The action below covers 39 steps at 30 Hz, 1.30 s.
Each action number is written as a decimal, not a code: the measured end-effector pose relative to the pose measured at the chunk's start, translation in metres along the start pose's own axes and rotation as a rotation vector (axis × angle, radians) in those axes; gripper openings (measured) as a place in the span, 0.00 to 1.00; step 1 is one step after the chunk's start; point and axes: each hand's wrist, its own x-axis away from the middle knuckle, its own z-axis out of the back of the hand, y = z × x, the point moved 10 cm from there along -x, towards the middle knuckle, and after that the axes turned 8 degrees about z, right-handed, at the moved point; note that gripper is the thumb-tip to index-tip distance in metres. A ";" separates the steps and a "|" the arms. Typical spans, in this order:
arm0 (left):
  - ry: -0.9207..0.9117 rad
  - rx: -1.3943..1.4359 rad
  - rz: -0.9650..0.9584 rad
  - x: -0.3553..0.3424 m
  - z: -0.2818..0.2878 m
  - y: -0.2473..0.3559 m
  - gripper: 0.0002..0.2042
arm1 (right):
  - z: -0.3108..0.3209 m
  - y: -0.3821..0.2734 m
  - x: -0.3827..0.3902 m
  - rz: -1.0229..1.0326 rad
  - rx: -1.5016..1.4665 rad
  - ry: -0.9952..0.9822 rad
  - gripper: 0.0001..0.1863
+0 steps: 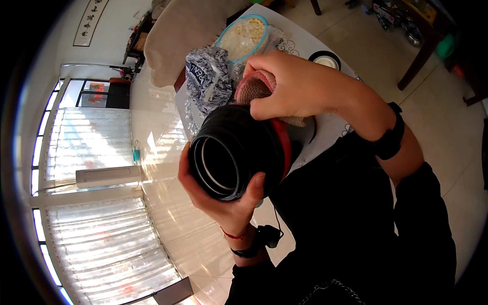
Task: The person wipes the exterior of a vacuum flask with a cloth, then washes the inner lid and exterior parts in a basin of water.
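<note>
My left hand [223, 201] grips the rim of a black round pot [239, 150] held tipped on its side, its open mouth facing left and showing ringed inner walls. A red band runs round the pot's far end. My right hand [297, 84] presses a pinkish knitted cloth [254, 86] against the pot's upper outside. Both forearms carry dark wristbands.
A white table [300, 43] behind the pot bears a clear tub with a blue rim [244, 35] holding pale food, a patterned grey bag [206, 79] and a small round black container [325, 58]. A beige-draped chair [183, 35] stands beyond. Glossy tiled floor lies below; curtained windows at left.
</note>
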 end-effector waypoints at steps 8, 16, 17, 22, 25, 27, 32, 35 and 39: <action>-0.031 -0.037 -0.048 0.002 -0.004 0.009 0.50 | -0.001 0.000 0.044 -0.245 -0.027 -0.105 0.24; -0.039 -0.034 -0.051 0.001 -0.001 0.002 0.51 | 0.014 0.024 0.061 -0.007 -0.021 0.088 0.27; -0.022 -0.039 -0.055 0.002 0.002 0.003 0.51 | 0.020 0.012 0.056 0.101 -0.097 0.197 0.25; 0.015 0.008 -0.013 0.000 -0.001 -0.001 0.51 | 0.005 -0.034 0.071 0.567 0.096 0.441 0.09; 0.032 0.023 0.025 -0.003 0.002 -0.005 0.51 | -0.011 -0.041 0.102 0.586 0.220 0.505 0.11; 0.035 0.023 -0.002 -0.004 0.005 -0.004 0.50 | -0.012 -0.039 0.107 0.590 0.239 0.563 0.12; 0.031 -0.011 -0.002 -0.004 0.003 -0.002 0.49 | 0.001 -0.020 0.050 0.529 0.114 0.459 0.14; 0.063 -0.024 -0.007 -0.003 0.000 -0.005 0.48 | -0.023 0.034 0.020 0.302 -0.276 0.249 0.16; 0.146 -0.043 0.028 -0.005 0.013 -0.011 0.46 | -0.039 0.112 0.029 0.266 -0.128 0.445 0.19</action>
